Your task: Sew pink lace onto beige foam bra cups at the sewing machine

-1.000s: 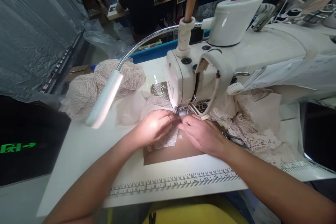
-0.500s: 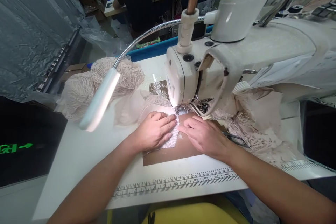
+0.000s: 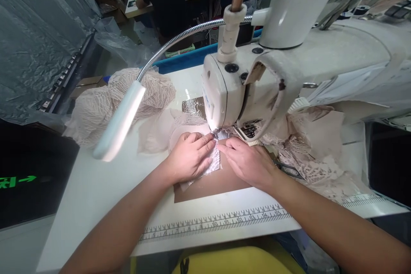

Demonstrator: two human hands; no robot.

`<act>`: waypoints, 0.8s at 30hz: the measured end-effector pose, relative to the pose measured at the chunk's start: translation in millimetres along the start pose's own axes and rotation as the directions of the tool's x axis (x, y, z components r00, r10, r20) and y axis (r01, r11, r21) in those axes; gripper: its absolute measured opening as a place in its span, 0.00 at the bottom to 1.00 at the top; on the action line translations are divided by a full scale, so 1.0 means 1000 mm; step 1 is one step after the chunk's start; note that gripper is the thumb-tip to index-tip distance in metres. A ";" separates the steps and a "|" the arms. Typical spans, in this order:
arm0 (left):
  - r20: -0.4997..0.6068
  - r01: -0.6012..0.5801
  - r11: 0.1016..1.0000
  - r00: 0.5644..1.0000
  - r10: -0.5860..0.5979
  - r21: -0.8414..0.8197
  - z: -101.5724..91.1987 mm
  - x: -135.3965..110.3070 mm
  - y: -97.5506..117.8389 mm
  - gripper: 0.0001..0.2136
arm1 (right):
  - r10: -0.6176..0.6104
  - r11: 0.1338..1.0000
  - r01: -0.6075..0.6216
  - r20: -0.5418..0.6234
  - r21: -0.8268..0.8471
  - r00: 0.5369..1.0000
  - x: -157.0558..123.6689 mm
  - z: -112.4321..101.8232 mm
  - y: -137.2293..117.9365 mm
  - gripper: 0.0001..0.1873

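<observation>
My left hand (image 3: 192, 154) lies flat, palm down, on a small piece of white lace fabric (image 3: 214, 163), its fingertips close to the presser foot (image 3: 216, 130). My right hand (image 3: 245, 157) is at the right edge of the same piece, fingers bent together and fingertips at the fabric edge; the thumb is mostly hidden. Under both hands is a brown sheet (image 3: 208, 188) on the white table. The white sewing machine (image 3: 221, 90) stands just beyond, its needle area brightly lit. Sheer fabric (image 3: 157, 132) stretches left from under the machine head.
A heap of beige lace (image 3: 122, 94) lies at the back left beneath a bendable lamp (image 3: 120, 120). More lace (image 3: 321, 167) and dark scissors (image 3: 290, 170) lie to the right. A ruler strip (image 3: 218, 222) runs along the front edge. Another person (image 3: 167, 0) sits at a table behind.
The lace piece has shifted away from me under the presser foot and turned slightly. Both hands have moved a little forward with it, the right fingertips staying at its edge.
</observation>
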State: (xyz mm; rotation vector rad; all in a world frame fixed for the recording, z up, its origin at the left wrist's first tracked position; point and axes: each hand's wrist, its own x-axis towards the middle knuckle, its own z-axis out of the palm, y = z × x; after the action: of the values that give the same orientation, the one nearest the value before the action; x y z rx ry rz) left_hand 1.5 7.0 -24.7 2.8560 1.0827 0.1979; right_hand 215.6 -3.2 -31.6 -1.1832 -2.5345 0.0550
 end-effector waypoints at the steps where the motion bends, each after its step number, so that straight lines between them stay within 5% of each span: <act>1: -0.006 0.001 1.000 1.000 -0.001 -0.001 0.000 0.000 -0.001 0.23 | 0.013 1.000 -0.013 0.003 -0.003 1.000 0.000 0.000 0.000 0.17; 17: -0.065 -0.153 0.976 0.987 0.145 -0.152 -0.002 -0.013 -0.003 0.17 | -0.315 0.927 0.308 0.001 0.213 0.949 -0.010 0.003 0.014 0.13; 24: -0.060 -0.193 0.971 0.981 0.186 -0.141 -0.001 -0.014 -0.004 0.15 | -0.338 0.909 0.317 0.030 0.270 0.941 -0.011 0.000 0.012 0.17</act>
State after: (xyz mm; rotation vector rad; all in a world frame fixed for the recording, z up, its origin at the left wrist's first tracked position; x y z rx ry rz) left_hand -11.4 0.4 -25.4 2.8321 0.7657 0.3426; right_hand 231.0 -3.7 -37.0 -0.6564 -2.6547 0.3479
